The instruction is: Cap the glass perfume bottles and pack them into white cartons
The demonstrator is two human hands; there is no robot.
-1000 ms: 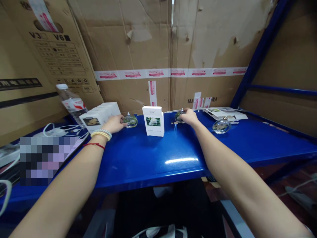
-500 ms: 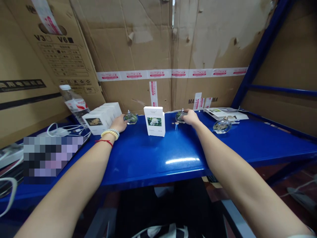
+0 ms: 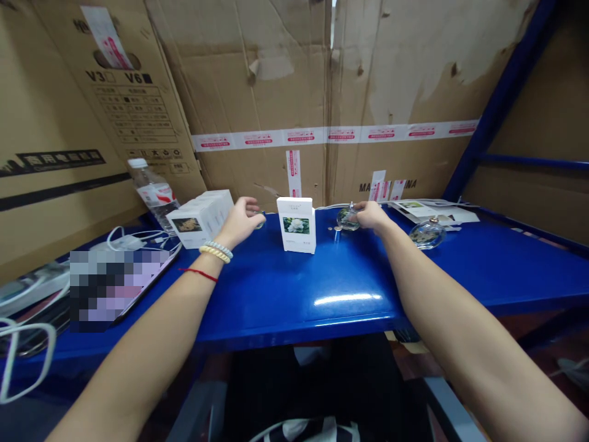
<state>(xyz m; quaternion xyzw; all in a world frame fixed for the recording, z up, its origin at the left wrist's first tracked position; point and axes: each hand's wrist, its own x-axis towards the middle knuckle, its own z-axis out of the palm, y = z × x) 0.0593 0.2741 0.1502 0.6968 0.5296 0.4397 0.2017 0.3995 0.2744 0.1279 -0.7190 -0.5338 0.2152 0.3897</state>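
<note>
A white box (image 3: 296, 226) with a white flower picture stands upright in the middle of the blue table. To its left, my left hand (image 3: 243, 220) is raised with curved, parted fingers in front of a glass perfume bottle (image 3: 261, 220), which it mostly hides. I cannot see any grip on that bottle. On the box's right, my right hand (image 3: 369, 216) has its fingers closed on the side of a second round glass perfume bottle (image 3: 346, 218) standing on the table. Small metallic pieces (image 3: 337, 229) lie just in front of that bottle.
Several white boxes (image 3: 188, 233) stand in a row at left, before a water bottle (image 3: 154, 193). Nearer are a phone (image 3: 138, 288) and white cables (image 3: 32, 325). Another glass bottle (image 3: 427, 234) and flattened white cardboard (image 3: 453, 213) lie at right. Cardboard (image 3: 276, 92) walls the back.
My left hand has lifted and moved right, from beside the white boxes to in front of the left perfume bottle. My right hand stays at its bottle. The view has shifted slightly.
</note>
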